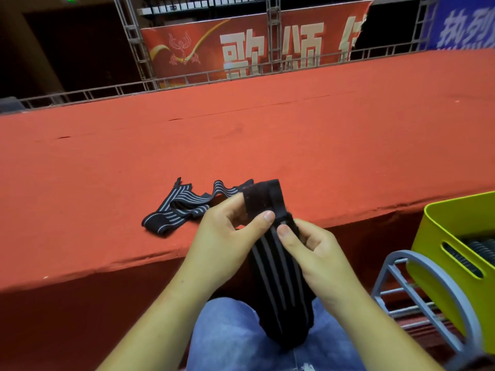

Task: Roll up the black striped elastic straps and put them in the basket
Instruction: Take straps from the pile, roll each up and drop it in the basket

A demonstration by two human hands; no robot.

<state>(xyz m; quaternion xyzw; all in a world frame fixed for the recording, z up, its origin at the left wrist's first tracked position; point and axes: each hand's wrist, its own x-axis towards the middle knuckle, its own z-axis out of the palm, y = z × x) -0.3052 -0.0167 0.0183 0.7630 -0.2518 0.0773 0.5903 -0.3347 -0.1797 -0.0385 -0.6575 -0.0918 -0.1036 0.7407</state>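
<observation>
Gripping one black striped strap [278,290] between them, both hands are raised just in front of the near edge of the red-covered desk [241,145].

Left hand [227,231]: fingers curled behind the strap's upper part, thumb pressed on its front face.

Right hand [313,253]: fingers curled round the strap's right edge, thumb pressed on the front just below the left thumb.

Held strap: its upper end is a plain black fuzzy tab [263,199] standing upright above the thumbs. The striped length hangs down from the hands, and its lower end rests on the person's lap, on blue jeans [233,338]. It is not yet rolled.

Second strap [174,210]: lies loose on the desk close to the near edge, to the left of and beyond the left hand. It is unrolled, in untidy waves and folds. Its right end runs behind the held tab; contact between the two cannot be determined.

Basket [442,231]: yellow-green, at the right edge of view, lower than the desk top, standing on a grey metal rack [428,269]. A slot handle is cut in its near wall. Dark striped contents [479,253] show inside; their form is not clear.

Background: a red banner [241,44] with pale characters hangs behind a metal truss [273,36] beyond the far edge of the desk.
</observation>
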